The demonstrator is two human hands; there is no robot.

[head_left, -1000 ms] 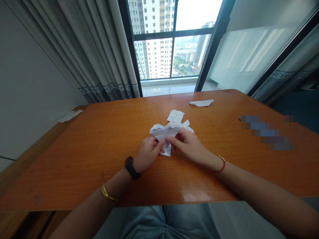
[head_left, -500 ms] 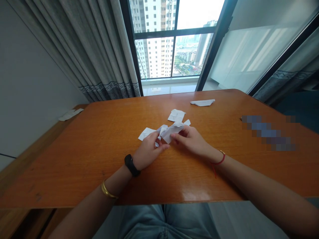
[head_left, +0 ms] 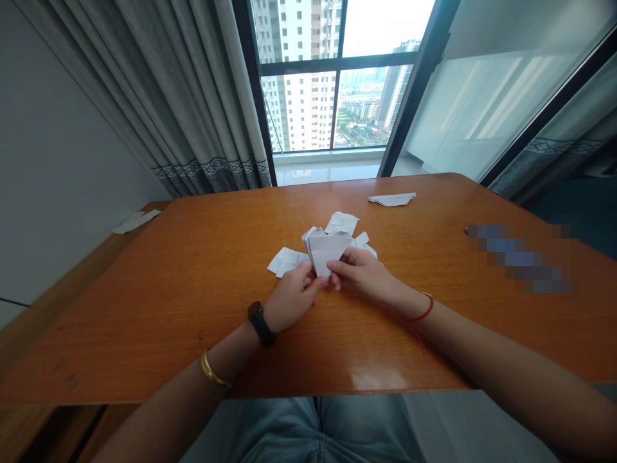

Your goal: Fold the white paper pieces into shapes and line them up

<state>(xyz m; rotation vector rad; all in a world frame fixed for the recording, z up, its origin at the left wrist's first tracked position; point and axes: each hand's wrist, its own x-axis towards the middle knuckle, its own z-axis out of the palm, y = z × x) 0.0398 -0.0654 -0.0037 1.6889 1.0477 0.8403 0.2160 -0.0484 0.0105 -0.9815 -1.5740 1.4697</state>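
Observation:
Between my two hands is a folded white paper, wide at the top and narrow at the bottom, raised over the table. My left hand, with a black band on its wrist, pinches its lower left corner. My right hand grips the lower right side, thumb on the near face. Several white paper pieces lie around it: a creased piece to the left, a square-looking piece behind, and another piece partly hidden behind my right hand.
The brown wooden table spreads out in front of me. Near its far edge lies a long folded paper. A blurred-out object is on the right. More paper rests on a ledge at the left, below the curtain.
The paper has turned more upright, so its broad face and layered left part show. My left hand has moved slightly right and down, closer to my right hand.

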